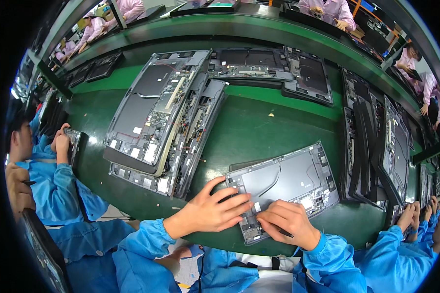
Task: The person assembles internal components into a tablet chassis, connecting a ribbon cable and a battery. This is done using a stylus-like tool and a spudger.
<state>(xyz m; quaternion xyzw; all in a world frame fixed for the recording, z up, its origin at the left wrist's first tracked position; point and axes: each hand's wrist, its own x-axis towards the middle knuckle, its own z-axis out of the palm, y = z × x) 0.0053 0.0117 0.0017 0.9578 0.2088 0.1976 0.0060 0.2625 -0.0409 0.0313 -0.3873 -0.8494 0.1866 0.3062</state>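
Note:
An opened grey tablet point(294, 172) lies tilted on the green bench before me, its inside facing up. Black panels line its short ends, and a loose dark cable point(273, 184) curves across the metal middle. Resting on the near left part of the tablet, my left hand point(214, 209) has its fingers spread and holds nothing. My right hand point(289, 222) bends over the near edge, fingertips pinched close to a small white patch. A slim dark tool point(282, 232) shows under its fingers; its tip is hidden, so I cannot tell its exact kind.
A leaning stack of opened tablets point(151, 112) stands to the left, with more open units point(252, 63) along the back. Another tall stack point(393, 146) rises at the right. Co-workers in blue sit on both sides; people in pink work beyond the raised rail point(259, 24).

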